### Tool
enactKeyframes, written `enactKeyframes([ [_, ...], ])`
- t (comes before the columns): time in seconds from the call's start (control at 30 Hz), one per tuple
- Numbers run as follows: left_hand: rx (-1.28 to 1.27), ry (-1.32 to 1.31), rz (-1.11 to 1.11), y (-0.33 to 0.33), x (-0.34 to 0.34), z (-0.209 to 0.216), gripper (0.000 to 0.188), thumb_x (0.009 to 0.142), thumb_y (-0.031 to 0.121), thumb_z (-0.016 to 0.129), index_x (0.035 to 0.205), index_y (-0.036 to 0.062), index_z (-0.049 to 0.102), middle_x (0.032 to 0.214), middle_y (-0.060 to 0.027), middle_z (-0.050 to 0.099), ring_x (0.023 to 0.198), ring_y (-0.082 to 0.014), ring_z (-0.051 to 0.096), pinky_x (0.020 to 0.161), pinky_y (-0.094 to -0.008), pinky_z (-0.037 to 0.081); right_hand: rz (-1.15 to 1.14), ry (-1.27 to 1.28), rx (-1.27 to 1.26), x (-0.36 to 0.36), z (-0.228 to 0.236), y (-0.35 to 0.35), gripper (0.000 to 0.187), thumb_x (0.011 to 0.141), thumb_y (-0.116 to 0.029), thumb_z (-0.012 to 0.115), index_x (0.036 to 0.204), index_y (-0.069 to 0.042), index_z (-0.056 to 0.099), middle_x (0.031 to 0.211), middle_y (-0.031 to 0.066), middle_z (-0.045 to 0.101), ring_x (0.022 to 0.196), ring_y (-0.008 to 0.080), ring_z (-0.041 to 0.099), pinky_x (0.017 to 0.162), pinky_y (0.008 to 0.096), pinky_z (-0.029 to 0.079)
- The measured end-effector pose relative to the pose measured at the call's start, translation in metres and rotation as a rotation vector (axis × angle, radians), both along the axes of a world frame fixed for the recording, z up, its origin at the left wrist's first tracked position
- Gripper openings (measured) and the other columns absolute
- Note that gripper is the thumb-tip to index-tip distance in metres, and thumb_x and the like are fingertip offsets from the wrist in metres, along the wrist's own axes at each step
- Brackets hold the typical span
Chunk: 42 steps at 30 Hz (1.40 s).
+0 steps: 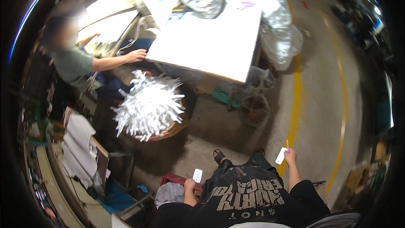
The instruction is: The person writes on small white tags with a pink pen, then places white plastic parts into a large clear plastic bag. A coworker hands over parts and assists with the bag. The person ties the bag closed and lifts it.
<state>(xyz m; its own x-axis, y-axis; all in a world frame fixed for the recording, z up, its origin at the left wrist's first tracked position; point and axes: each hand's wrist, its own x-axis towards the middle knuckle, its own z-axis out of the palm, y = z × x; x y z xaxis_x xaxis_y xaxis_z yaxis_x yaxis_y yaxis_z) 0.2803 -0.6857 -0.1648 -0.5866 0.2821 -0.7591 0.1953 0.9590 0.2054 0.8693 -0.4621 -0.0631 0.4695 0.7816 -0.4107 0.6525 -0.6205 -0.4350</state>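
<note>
At the lower centre of the frame, the left hand [189,185] had its fingers closed on a small white card [197,175], and at lower right the right hand [290,157] gripped a second white card [280,156] and a slim pink stick [287,144]. The cards seemed light, thin and fairly stiff, probably best pinched by an edge. Left of centre, a round basket [174,130] held heaped white strips [149,103].

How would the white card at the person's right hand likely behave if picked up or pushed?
The white card is probably fairly stiff: it juts from the right hand without visible droop. It looks small, so likely light. Its flat shape suggests sliding rather than rolling.
</note>
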Motion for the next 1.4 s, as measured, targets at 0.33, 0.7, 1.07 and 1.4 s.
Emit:
enactKeyframes([
  [0.33, 0.563, -0.039, -0.144, 0.343, 0.159, 0.050, 0.018, 0.093, 0.022, 0.067, 0.103, 0.0070, 0.068, 0.090, -0.0071, 0.069, 0.079, -0.0155, 0.063, 0.070, -0.0339, 0.052, -0.489, 0.031, -0.038, 0.192, -0.020, -0.139, 0.025, 0.087, -0.009, 0.059, 0.108, 0.001, 0.068, 0.095, 0.0211, 0.073, 0.089, 0.0337, 0.071, 0.080, 0.0436, 0.054],
  [0.7, 1.001, -0.849, -0.054, 0.481, 0.489, 0.254, 0.016, 0.103, 0.025, 0.062, 0.110, 0.0111, 0.057, 0.089, 0.0009, 0.058, 0.069, -0.0093, 0.053, 0.062, -0.0282, 0.049, -0.645, 0.240, -0.165, 0.312, -0.051, -0.168, 0.034, 0.090, -0.009, 0.050, 0.118, 0.005, 0.066, 0.089, 0.0147, 0.074, 0.062, 0.0213, 0.065, 0.052, 0.0383, 0.049],
  [1.07, 1.070, -1.017, 0.033, 0.627, 0.581, 0.307, 0.012, 0.105, 0.024, 0.057, 0.112, 0.0148, 0.053, 0.096, -0.0009, 0.056, 0.071, -0.0098, 0.051, 0.065, -0.0297, 0.048, -0.222, 0.098, -0.153, 0.387, -0.087, 0.004, 0.031, 0.088, -0.016, 0.056, 0.109, 0.004, 0.067, 0.086, 0.0163, 0.070, 0.067, 0.0234, 0.064, 0.056, 0.0403, 0.050],
  [1.4, 1.968, -1.985, -0.772, 0.699, 0.567, 0.557, 0.011, 0.106, 0.032, 0.052, 0.102, 0.0236, 0.058, 0.113, 0.0004, 0.053, 0.085, -0.0165, 0.052, 0.074, -0.0358, 0.042, -0.297, 0.332, -0.116, 0.496, -0.084, 0.296, 0.037, 0.088, -0.013, 0.048, 0.118, 0.002, 0.065, 0.083, 0.0153, 0.073, 0.056, 0.0210, 0.059, 0.051, 0.0374, 0.046],
])
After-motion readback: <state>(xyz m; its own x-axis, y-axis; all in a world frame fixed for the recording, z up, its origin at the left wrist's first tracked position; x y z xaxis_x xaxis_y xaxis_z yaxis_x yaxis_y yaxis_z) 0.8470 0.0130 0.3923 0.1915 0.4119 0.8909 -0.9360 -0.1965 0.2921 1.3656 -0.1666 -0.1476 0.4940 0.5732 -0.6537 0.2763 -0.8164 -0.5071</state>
